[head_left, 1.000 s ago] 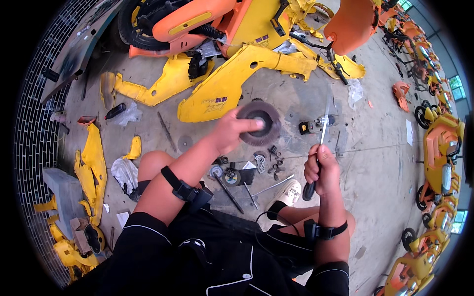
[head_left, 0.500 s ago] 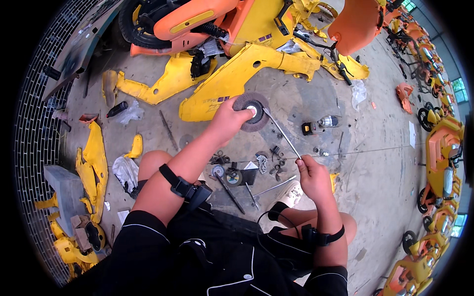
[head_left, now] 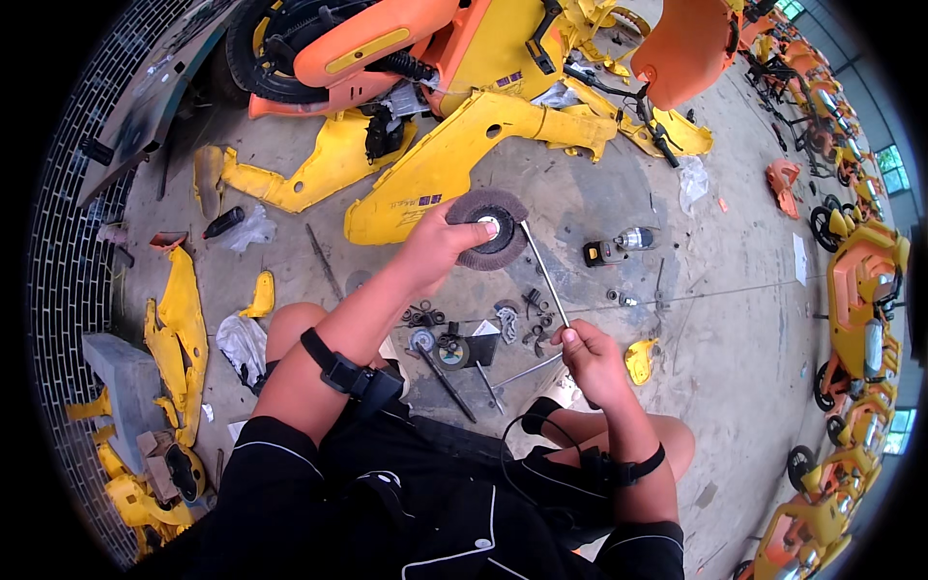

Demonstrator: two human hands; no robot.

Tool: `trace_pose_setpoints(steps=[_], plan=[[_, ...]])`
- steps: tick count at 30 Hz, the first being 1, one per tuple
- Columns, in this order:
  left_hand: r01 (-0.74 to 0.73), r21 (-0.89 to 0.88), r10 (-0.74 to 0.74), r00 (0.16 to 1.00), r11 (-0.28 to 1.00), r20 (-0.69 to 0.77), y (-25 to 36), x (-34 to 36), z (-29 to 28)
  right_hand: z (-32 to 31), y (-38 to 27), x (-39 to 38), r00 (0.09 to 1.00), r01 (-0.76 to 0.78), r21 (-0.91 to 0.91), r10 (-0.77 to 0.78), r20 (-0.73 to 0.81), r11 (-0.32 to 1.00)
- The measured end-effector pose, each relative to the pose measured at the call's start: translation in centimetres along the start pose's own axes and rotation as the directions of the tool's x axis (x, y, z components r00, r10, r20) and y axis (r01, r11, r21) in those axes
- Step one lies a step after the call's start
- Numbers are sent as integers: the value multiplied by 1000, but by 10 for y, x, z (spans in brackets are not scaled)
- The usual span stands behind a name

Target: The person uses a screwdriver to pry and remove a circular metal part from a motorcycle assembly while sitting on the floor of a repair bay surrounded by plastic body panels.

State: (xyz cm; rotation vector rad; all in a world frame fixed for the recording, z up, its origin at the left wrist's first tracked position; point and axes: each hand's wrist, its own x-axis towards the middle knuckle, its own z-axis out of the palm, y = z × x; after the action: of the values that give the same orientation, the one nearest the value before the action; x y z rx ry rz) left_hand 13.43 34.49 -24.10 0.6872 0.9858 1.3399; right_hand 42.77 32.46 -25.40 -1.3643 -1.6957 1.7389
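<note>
Flap disc [head_left: 489, 228], round, dark grey-brown with a pale hub, sits just above centre of the head view, at about 12 o'clock from the person's knees. It lies on the concrete floor [head_left: 735, 319] against the lower edge of a long yellow body panel [head_left: 454, 164].

Left hand [head_left: 437, 247] is on the disc from its 8 o'clock side: fingers curled round the rim, thumb laid across the face up to the hub. Closed grip on the disc, not spread.

Right hand [head_left: 592, 360] is well apart from the disc, at its 5 o'clock. Fist is clenched round the lower end of a thin metal rod [head_left: 543, 271], thumb on top. The rod runs up toward 11 o'clock and its far tip meets the disc's right edge; whether it actually touches the disc or only passes beside it, cannot tell.

Between the two hands, at 6 o'clock of the disc, a scatter of small metal parts [head_left: 454, 333]: washers, nuts, brackets, plus a second loose rod lying flat. At 3 o'clock of the disc, a small black and yellow tool with a silver head [head_left: 617, 246] lies on the floor. Orange and yellow scooter bodywork [head_left: 387, 48] at 12 o'clock. Both wrists carry black straps.
</note>
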Motion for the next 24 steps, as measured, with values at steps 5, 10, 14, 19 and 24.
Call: trace_pose_setpoints(steps=[5, 10, 14, 19, 24], plan=[[36, -17, -35, 999, 999, 33, 7, -6, -5, 5, 3, -7, 962, -172, 364, 76, 264, 915], [194, -106, -176, 971, 975, 164, -19, -29, 27, 3, -16, 4, 974, -128, 726, -52, 220, 675], [110, -156, -111, 994, 982, 5, -15, -13, -1, -14, -30, 9, 977, -212, 580, 193, 96, 787], [167, -231, -165, 986, 959, 28, -3, -5, -10, -18, -11, 11, 987, -63, 79, 73, -141, 995], [200, -300, -196, 980, 933, 44, -4, -1, -13, -17, -34, -3, 936, 125, -643, -305, -177, 756]])
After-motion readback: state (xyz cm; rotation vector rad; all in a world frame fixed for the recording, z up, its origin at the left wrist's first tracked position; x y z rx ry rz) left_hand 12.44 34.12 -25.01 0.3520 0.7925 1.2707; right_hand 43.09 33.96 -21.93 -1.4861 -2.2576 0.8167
